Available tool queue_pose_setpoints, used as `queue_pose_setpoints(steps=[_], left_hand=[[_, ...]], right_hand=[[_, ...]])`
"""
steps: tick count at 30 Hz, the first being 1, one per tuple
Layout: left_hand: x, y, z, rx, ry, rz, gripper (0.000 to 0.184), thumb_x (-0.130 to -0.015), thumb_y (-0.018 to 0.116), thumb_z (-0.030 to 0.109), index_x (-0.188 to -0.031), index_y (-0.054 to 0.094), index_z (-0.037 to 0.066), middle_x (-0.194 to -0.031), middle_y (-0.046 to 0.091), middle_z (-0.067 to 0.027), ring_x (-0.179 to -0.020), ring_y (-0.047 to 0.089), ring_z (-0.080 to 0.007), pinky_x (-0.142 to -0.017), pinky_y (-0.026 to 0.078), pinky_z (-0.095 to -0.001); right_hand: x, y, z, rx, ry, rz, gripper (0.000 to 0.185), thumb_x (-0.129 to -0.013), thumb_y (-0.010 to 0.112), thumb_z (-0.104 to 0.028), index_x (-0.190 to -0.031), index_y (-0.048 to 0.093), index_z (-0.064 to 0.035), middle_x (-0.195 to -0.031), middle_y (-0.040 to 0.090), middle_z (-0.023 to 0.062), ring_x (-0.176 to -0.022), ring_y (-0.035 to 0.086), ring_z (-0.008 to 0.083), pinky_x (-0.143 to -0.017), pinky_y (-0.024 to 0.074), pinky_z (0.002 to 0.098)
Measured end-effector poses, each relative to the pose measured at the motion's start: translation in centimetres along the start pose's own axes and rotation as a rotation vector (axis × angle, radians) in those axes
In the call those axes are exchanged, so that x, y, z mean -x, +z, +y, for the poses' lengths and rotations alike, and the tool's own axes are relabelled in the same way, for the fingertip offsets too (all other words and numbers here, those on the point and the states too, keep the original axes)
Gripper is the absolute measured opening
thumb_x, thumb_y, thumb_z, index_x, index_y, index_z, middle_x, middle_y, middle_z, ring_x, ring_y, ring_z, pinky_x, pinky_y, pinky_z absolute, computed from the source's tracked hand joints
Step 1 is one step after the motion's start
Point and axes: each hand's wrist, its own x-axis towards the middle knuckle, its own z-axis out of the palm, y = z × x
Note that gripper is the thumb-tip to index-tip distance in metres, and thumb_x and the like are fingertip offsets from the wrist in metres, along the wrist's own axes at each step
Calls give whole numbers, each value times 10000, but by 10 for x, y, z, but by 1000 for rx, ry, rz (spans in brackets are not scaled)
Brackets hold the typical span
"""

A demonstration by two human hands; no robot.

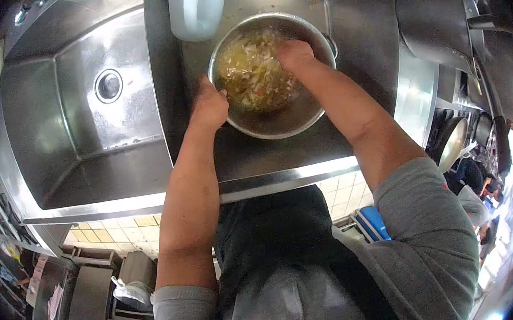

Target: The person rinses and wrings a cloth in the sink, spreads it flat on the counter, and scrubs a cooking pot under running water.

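A round metal pot point(277, 130) stands in the right basin of a steel sink. Inside it lies a wet mix of chopped food point(258, 76) in yellowish liquid. At the pot's left rim is my left hand point(209, 106), its fingers wrapped round the edge. My right hand point(294, 54) reaches into the pot at its right side, its fingertips down in the food and hidden, so what they hold does not show.
A white plastic pitcher point(198, 11) stands behind the pot on the left. The sink's left basin point(90, 130) has a round drain point(108, 86). Pans point(452, 144) stand at the right, and a grey bin point(137, 276) is below left.
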Motion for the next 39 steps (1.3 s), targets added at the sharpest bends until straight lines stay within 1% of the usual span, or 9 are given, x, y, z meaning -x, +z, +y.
queue_pose_setpoints(steps=[7, 9, 15, 18, 23, 25, 28, 33, 39], left_hand=[[-3, 4, -5, 12, 25, -20, 528, -921, 519, 135, -1356, 272, -36, -1240, 511, -315, -1171, 504, -431, -999, 397, -471], [-6, 8, -8, -20, 35, -5, 537, -920, 522, 138, -1356, 266, -44, -1238, 511, -318, -1173, 503, -431, -1000, 396, -470], [-3, 8, -7, -52, 33, -21, 581, -916, 528, 134, -1378, 224, -46, -1232, 507, -333, -1171, 505, -437, -998, 395, -472], [-5, 6, -8, -54, 55, 7, 591, -915, 528, 133, -1383, 214, -43, -1231, 507, -335, -1163, 510, -440, -989, 402, -474], [-6, 7, -11, -37, 43, -11, 591, -917, 527, 137, -1390, 217, -33, -1239, 503, -337, -1159, 511, -441, -984, 410, -473], [-9, 12, -16, -64, 96, 32, 588, -919, 524, 138, -1393, 219, -26, -1225, 512, -337, -1136, 529, -442, -970, 421, -479], [-8, 9, -13, -55, 82, 18, 592, -920, 527, 146, -1395, 218, -25, -1209, 521, -338, -1119, 541, -439, -960, 428, -480], [-3, 6, -8, -22, 64, 15, 575, -916, 539, 157, -1375, 248, -30, -1186, 536, -333, -1112, 543, -441, -965, 426, -474], [-1, 3, -6, -60, 80, 21, 555, -909, 552, 155, -1344, 279, -56, -1195, 529, -331, -1127, 533, -439, -979, 416, -470]], right_hand=[[15, 58, -26, 203, -295, -513, 451, -832, 587, -204, -1265, 559, -80, -1162, 624, 189, -1068, 610, 328, -896, 500, 400], [22, 88, -41, -301, -101, 25, 465, -827, 616, -240, -1259, 550, -79, -1163, 622, 175, -1053, 608, 327, -916, 484, 395], [3, 38, 6, -748, -28, 113, 475, -814, 640, -204, -1261, 531, -88, -1242, 574, 163, -1127, 567, 300, -977, 442, 405], [18, 60, 20, -54, -327, 254, 420, -836, 617, -193, -1240, 554, -97, -1228, 583, 160, -1124, 570, 298, -982, 438, 395], [37, 60, -4, -62, -340, 84, 352, -847, 548, -131, -1197, 577, -96, -1184, 606, 154, -1095, 583, 308, -954, 458, 394], [15, 37, 13, -666, -192, -66, 368, -842, 520, -84, -1205, 576, -102, -1123, 621, 176, -1066, 593, 324, -912, 478, 412], [9, 28, 23, -76, -347, 343, 369, -844, 508, -73, -1204, 581, -110, -1076, 628, 191, -1043, 600, 334, -868, 494, 418], [51, 55, -18, -144, -357, -9, 407, -826, 539, -63, -1229, 555, -115, -1106, 615, 200, -1049, 597, 336, -876, 490, 423], [25, 36, -50, -490, -268, 153, 417, -831, 589, -91, -1243, 523, -75, -1104, 610, 236, -1030, 595, 380, -906, 465, 445]])
